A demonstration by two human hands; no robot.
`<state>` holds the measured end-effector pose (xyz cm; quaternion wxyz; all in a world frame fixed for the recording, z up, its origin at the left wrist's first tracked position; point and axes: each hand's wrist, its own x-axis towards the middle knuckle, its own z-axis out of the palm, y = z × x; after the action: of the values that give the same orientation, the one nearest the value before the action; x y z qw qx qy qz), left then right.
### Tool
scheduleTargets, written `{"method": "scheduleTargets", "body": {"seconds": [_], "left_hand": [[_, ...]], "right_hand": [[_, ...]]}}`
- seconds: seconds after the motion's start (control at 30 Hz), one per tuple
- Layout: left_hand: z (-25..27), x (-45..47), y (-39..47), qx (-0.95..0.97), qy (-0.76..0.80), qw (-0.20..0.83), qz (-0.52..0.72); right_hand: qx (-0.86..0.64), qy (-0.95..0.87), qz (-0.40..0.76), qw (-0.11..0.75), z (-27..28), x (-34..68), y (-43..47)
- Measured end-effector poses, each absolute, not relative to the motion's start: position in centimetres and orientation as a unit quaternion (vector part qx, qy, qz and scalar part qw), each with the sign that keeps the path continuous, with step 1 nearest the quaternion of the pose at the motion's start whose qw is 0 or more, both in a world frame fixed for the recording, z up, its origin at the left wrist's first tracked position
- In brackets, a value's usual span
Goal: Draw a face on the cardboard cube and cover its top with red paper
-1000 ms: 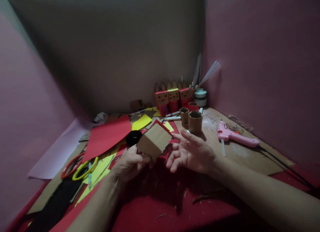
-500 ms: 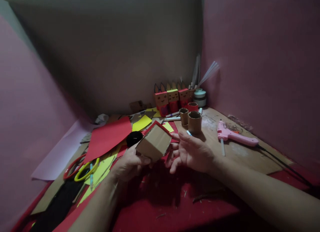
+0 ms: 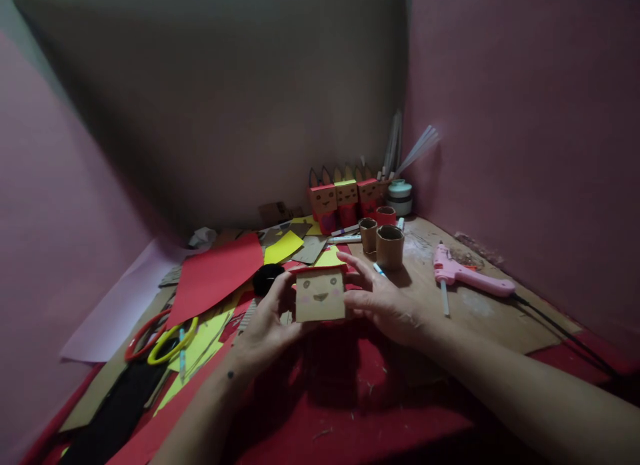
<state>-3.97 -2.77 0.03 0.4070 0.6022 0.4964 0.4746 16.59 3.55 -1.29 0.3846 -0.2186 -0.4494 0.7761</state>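
Between my two hands is a small cardboard box point(image 3: 321, 297) with a red top, its front bearing drawn eyes, a mouth and pinkish cheeks, turned toward me. My left hand point(image 3: 273, 321) grips its left side, thumb near the lower edge. On the right side, the fingers of my right hand point(image 3: 383, 301) press against the box, the index finger stretched over the back of the top. The box is held above the red table surface point(image 3: 320, 398). Just behind my left hand lies a black ball-like bundle point(image 3: 267, 277).
Cardboard tubes point(image 3: 390, 248) and several finished box-headed figures point(image 3: 324, 198) stand behind. A pink glue gun point(image 3: 473, 275) with a cord lies right. Left are red paper point(image 3: 220, 275), a yellow handle loop point(image 3: 170, 345) and a red one point(image 3: 137, 341). A lidded jar point(image 3: 400, 198) stands in the corner.
The box has turned from its plain cardboard side to its drawn face and come level. My right hand, open beside it before, now grips its right side.
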Motion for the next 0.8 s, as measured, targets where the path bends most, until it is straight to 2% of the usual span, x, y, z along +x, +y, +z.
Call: {"method": "scheduleTargets", "body": {"seconds": [0.33,0.47,0.57,0.7,0.8], "left_hand": [[-0.6,-3.7,-3.1,0.614,0.549,0.339,0.455],[0.1,-3.9,-3.4,0.531,0.559,0.422,0.478],[0.0,-4.1,-3.4,0.487,0.548,0.477,0.485],[-0.7,-4.0,-3.3,0.457,0.477,0.532,0.53],[-0.7,-3.7,-3.3,0.412,0.417,0.595,0.55]], "right_hand": [[-0.163,-0.382,0.811,0.411,-2.7,16.0,4.3],[-0.183,-0.36,0.797,0.448,-2.7,16.2,4.6],[-0.172,-0.412,0.772,0.453,-2.9,16.3,4.4],[-0.17,-0.533,0.69,0.459,-3.0,16.6,3.6],[-0.181,-0.669,0.506,0.514,-2.9,17.0,3.1]]}}
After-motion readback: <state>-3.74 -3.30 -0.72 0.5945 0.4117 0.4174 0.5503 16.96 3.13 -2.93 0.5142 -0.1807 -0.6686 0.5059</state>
